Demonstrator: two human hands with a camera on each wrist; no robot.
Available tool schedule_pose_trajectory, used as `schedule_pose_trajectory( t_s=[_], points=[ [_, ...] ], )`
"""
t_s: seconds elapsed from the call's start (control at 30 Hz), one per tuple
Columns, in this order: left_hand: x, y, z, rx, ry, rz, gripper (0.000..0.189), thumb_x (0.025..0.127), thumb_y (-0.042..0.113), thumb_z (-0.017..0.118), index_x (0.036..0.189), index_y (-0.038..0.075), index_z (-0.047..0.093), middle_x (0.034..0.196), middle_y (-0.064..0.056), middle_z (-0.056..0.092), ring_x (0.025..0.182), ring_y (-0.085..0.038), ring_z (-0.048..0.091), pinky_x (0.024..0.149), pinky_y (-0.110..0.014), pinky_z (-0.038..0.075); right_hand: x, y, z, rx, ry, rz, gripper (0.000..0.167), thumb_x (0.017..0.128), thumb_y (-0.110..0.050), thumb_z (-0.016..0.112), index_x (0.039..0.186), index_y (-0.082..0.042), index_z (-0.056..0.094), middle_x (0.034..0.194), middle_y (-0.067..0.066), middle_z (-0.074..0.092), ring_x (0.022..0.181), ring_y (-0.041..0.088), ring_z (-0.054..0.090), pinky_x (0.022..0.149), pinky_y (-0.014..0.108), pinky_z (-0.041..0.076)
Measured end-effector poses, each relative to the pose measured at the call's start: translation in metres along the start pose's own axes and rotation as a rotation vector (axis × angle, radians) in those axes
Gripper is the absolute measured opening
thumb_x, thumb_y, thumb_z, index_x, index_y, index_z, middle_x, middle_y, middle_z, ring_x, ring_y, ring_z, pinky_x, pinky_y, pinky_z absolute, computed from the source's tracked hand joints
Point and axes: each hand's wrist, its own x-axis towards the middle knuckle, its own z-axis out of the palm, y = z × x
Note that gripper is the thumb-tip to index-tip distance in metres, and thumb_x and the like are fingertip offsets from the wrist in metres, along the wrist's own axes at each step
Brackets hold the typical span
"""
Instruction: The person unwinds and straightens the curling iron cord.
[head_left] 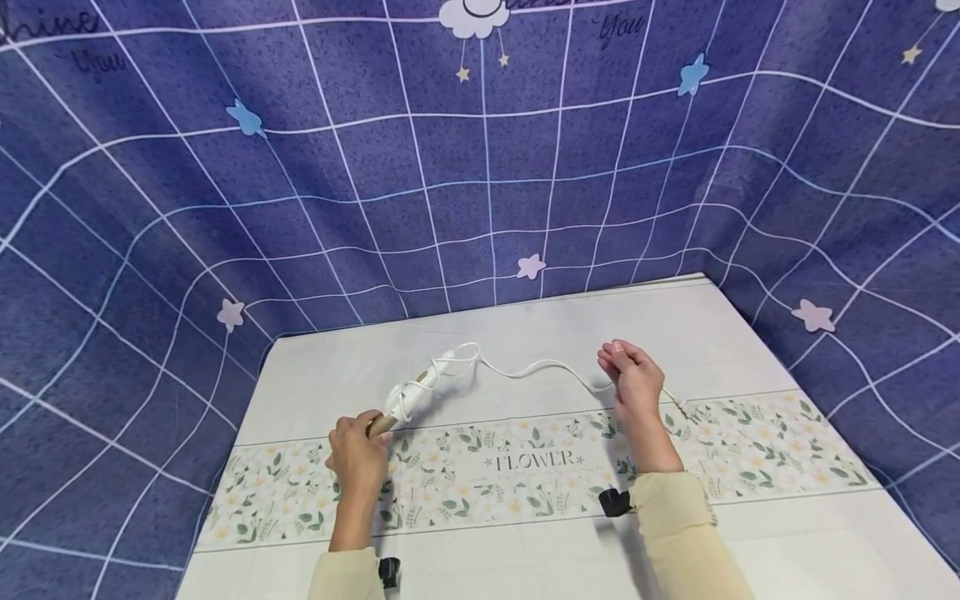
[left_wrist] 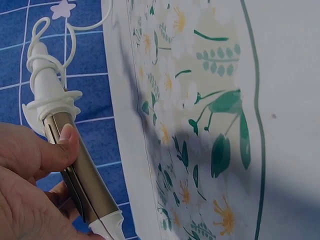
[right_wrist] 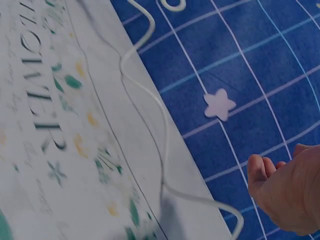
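Note:
My left hand [head_left: 358, 450] grips a curling iron [head_left: 411, 397] by its gold barrel [left_wrist: 87, 167], thumb laid along it in the left wrist view. The white handle [left_wrist: 47, 82] points away toward the back of the table, tilted. Loops of white cord [head_left: 536, 365] wind around the handle, and the rest trails right across the tabletop. My right hand [head_left: 637, 382] is above the far stretch of cord, fingers loosely bent with nothing held. In the right wrist view, the cord bends beside the right hand [right_wrist: 287, 192]. The cord's end [head_left: 684, 409] lies right of that hand.
A white table covering [head_left: 360, 354] bears a floral band with the word FLOWER. Dark blue grid-patterned fabric [head_left: 517, 150] with stars hangs behind and at both sides of the table. Black wrist straps [head_left: 615, 502] sit on both sleeves.

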Motion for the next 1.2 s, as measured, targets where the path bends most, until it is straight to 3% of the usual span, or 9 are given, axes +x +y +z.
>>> schedule_pose_trajectory(
  t_s=[0.3,0.53,0.77,0.9,1.2],
  points=[
    [0.002,0.007,0.002,0.016,-0.024,0.000,0.032,0.086,0.008,0.069,0.117,0.007,0.065,0.108,-0.016,0.053,0.104,-0.033,0.044,0.085,-0.058,0.030,-0.007,0.027,0.018,0.001,-0.126,0.086,0.021,0.096,-0.005,0.057,0.112,0.009,0.057,0.091,0.013,0.071,0.086,0.024,0.070,0.089,0.037,0.051],
    [0.002,0.011,0.001,0.010,-0.022,-0.007,0.032,0.086,0.008,0.069,0.117,0.008,0.065,0.108,-0.015,0.053,0.103,-0.032,0.044,0.086,-0.057,0.029,-0.009,0.041,0.028,-0.019,-0.213,0.215,0.027,0.099,-0.007,0.052,0.122,0.008,0.053,0.119,0.026,0.061,0.113,0.037,0.060,0.095,0.039,0.048],
    [0.002,0.015,0.001,0.009,-0.019,-0.002,0.033,0.086,0.007,0.069,0.118,0.007,0.065,0.107,-0.015,0.053,0.103,-0.032,0.044,0.087,-0.057,0.029,-0.007,0.062,0.038,-0.018,-0.279,0.289,0.034,0.101,-0.006,0.047,0.131,0.011,0.046,0.127,0.033,0.053,0.113,0.037,0.060,0.097,0.041,0.047],
    [0.002,0.017,0.000,0.004,-0.016,0.011,0.033,0.085,0.007,0.070,0.118,0.007,0.065,0.106,-0.015,0.054,0.102,-0.032,0.044,0.086,-0.056,0.029,-0.007,0.073,0.044,-0.040,-0.313,0.323,0.035,0.101,-0.007,0.046,0.131,0.010,0.047,0.131,0.033,0.050,0.119,0.042,0.053,0.097,0.044,0.046],
    [-0.003,0.017,0.000,-0.008,-0.039,-0.004,0.034,0.085,0.008,0.070,0.118,0.008,0.065,0.107,-0.014,0.054,0.104,-0.031,0.044,0.089,-0.055,0.028,-0.011,0.092,0.049,-0.024,-0.450,0.419,0.046,0.104,-0.013,0.039,0.142,0.012,0.031,0.141,0.036,0.038,0.129,0.044,0.042,0.102,0.047,0.041]
  ],
)
